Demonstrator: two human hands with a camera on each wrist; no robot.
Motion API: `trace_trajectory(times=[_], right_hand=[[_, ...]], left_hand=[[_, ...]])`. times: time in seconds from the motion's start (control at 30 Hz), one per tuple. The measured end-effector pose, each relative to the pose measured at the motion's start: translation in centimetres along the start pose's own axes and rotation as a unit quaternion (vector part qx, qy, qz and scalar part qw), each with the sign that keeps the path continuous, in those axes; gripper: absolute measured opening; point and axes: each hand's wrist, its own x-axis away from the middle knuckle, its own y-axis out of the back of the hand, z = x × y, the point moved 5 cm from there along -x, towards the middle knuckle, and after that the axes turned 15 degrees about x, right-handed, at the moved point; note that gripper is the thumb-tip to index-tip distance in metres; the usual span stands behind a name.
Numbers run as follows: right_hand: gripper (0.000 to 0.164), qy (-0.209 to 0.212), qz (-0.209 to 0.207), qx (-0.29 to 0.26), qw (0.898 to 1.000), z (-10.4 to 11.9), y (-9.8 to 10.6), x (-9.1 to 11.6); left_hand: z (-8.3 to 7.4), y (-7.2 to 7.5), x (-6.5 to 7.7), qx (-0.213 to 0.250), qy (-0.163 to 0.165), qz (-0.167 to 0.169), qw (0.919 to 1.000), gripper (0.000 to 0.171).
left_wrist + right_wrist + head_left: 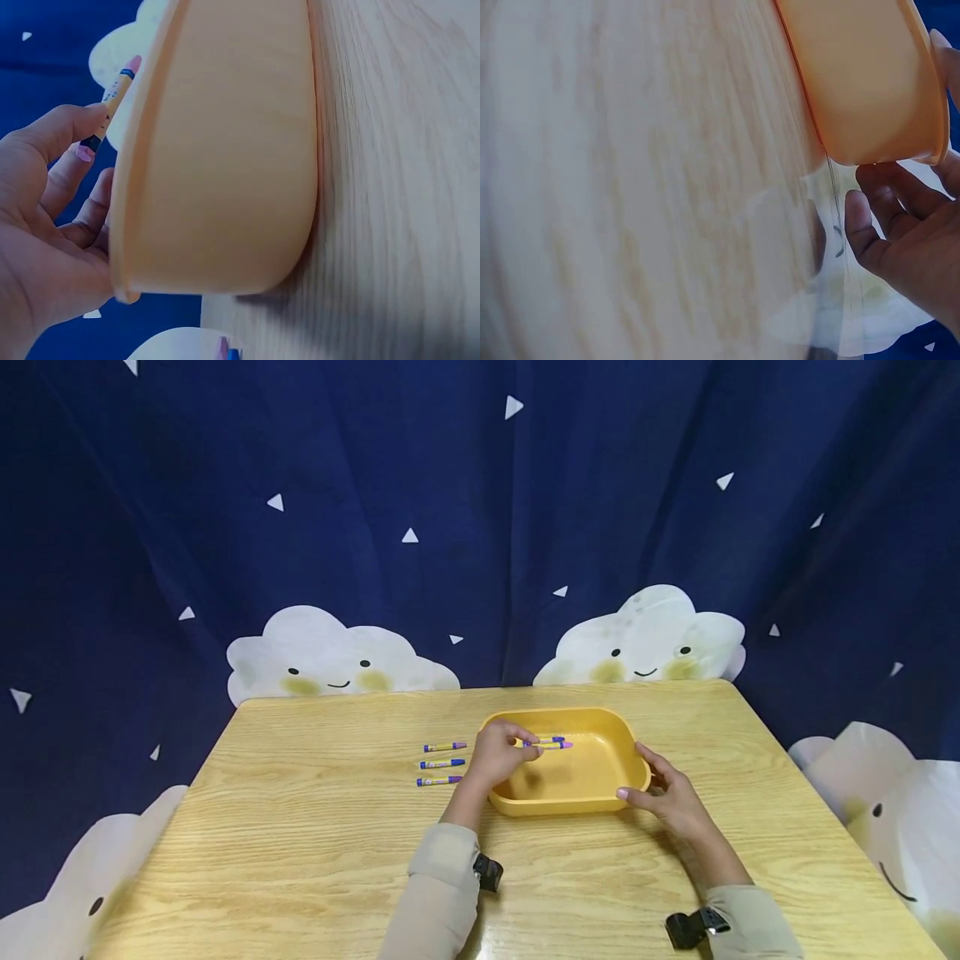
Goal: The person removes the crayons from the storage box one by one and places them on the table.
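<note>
My left hand (501, 753) pinches a pink crayon (112, 101) between thumb and fingers, over the yellow plastic basin (573, 804). The crayon's pink tip points away from the hand, to the right in the head view. Just behind it, a blue crayon (557, 739) shows inside the basin. My right hand (671, 797) grips the basin's right end, its thumb on the near rim and fingers along the outer side. In the right wrist view, fingertips touch the basin's wall (877, 82).
Left of the basin, three crayons lie in a column: a brownish-pink one (445, 747), a blue one (442, 764) and a purple one (440, 781). All rest on the wooden table (315, 827). A dark blue curtain (465, 468) with clouds hangs behind the table's far edge.
</note>
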Motion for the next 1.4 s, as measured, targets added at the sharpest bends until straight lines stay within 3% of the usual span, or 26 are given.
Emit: trace_trajectory(times=[0.23,0.5,1.0,1.17,1.3,1.4], right_hand=[[0.087,0.000,0.001,0.000,1.000,-0.2,-0.1,0.0],[0.088,-0.008,0.000,0.004,1.000,-0.4,0.0,-0.1],[0.089,-0.007,-0.001,0.000,1.000,-0.3,-0.1,-0.1],[0.088,-0.005,-0.001,0.003,1.000,-0.3,-0.2,-0.2],[0.088,-0.002,0.002,0.007,1.000,-0.3,-0.2,-0.2],[0.088,-0.002,0.001,0.008,1.000,-0.1,0.0,-0.1]], left_hand=[[-0.3,1.2,1.7,0.028,0.003,-0.010,0.9996,0.008],[-0.4,2.7,3.1,0.026,-0.018,-0.022,0.9993,0.009],[-0.1,5.3,5.7,0.059,0.001,-0.022,0.9980,0.009],[0.2,6.1,6.3,0.077,-0.024,-0.036,0.9961,0.010],[-0.9,6.9,7.5,0.086,-0.018,-0.042,0.9952,0.011],[-0.6,7.6,8.0,0.080,0.002,-0.050,0.9955,0.012]])
